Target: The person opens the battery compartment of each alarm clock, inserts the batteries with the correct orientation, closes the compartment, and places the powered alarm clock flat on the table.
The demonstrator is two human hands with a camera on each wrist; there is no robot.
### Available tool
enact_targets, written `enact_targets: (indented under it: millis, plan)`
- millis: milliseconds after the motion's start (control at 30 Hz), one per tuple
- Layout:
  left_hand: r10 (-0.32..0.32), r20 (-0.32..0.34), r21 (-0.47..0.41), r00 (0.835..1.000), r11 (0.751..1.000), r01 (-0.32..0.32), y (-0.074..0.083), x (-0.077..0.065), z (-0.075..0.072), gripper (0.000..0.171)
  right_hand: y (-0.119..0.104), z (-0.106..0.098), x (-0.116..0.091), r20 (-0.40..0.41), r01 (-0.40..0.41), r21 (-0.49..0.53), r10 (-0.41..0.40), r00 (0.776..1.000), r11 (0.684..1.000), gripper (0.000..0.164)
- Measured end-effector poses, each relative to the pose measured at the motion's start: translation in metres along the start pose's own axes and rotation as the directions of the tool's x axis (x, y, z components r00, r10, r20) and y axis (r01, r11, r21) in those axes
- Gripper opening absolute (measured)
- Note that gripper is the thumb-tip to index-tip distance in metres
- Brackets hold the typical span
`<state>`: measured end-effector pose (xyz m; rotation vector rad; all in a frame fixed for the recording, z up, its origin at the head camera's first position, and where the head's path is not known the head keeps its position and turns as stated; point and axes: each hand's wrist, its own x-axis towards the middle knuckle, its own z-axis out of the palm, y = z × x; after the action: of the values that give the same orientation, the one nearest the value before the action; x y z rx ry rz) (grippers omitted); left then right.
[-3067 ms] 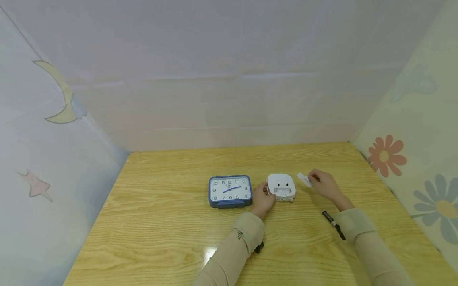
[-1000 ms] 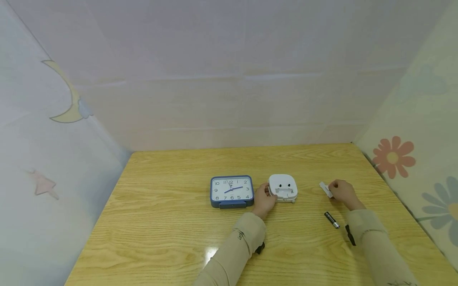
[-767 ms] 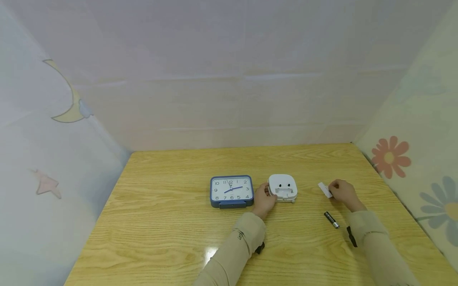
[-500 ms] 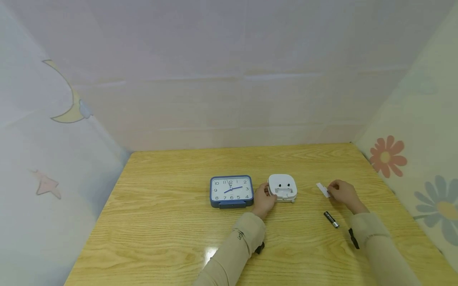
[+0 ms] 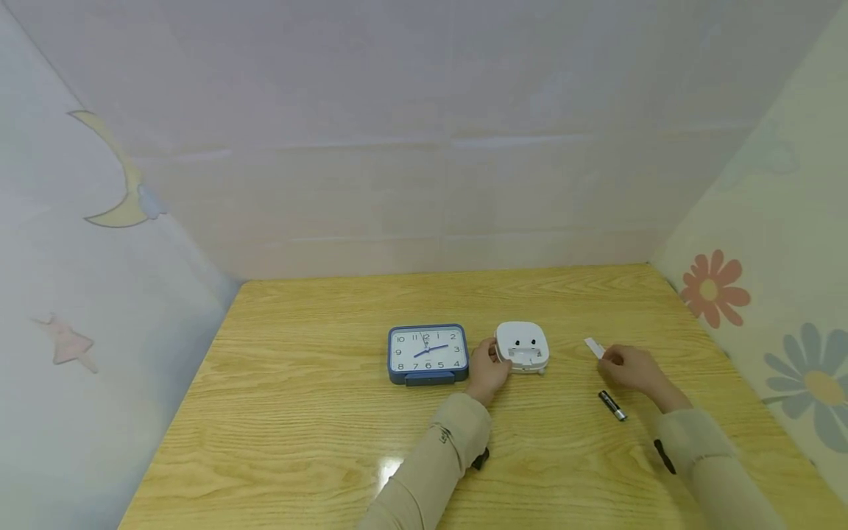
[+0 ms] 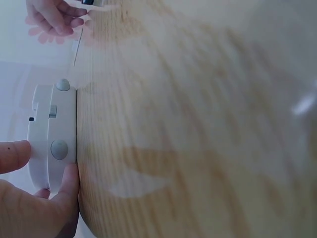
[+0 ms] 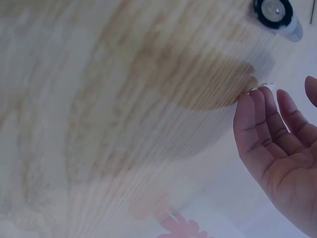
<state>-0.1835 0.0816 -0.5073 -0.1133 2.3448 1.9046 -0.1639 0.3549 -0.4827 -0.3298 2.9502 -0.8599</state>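
Note:
A white clock (image 5: 522,344) lies on its face, with two black knobs and an uncovered battery compartment facing up. My left hand (image 5: 489,372) grips its left edge; in the left wrist view, the thumb and fingers sit on either side of the casing, near a round foot (image 6: 59,149). Right of it, a narrow white battery cover (image 5: 594,347) lies flat on the table. My right hand (image 5: 631,366) hovers beside the cover's near end, fingers loosely bent and holding nothing. Just nearer the person than this hand is a black and silver battery (image 5: 612,405).
A blue-framed alarm clock (image 5: 428,355) lies face up immediately left of my left hand. All of it is on a wooden table (image 5: 298,412), with a pale backdrop (image 5: 424,184) behind and patterned side walls.
My right hand has carried the battery cover to the right, laid it on the table and let go, then drawn back slightly towards the person. My left hand keeps its hold on the white clock.

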Motion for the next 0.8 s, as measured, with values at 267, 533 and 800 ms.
enact_targets:
  millis: [267, 533, 800]
  plan:
    - [0.000, 0.000, -0.003, 1.000, 1.000, 0.000, 0.000, 0.000, 0.000, 0.050, -0.019, 0.002, -0.008, 0.065, -0.024, -0.036, 0.026, 0.998, 0.999, 0.022]
    - [-0.004, -0.009, -0.015, 1.000, 1.000, 0.004, 0.000, 0.000, 0.000, 0.051, -0.020, 0.009, -0.014, 0.104, -0.020, -0.102, 0.030, 0.994, 0.995, 0.027]
    - [0.000, -0.011, -0.009, 1.000, 1.000, 0.000, 0.000, 0.000, 0.000, 0.050, -0.020, 0.013, -0.018, 0.121, 0.025, -0.110, -0.012, 0.993, 0.994, 0.024]
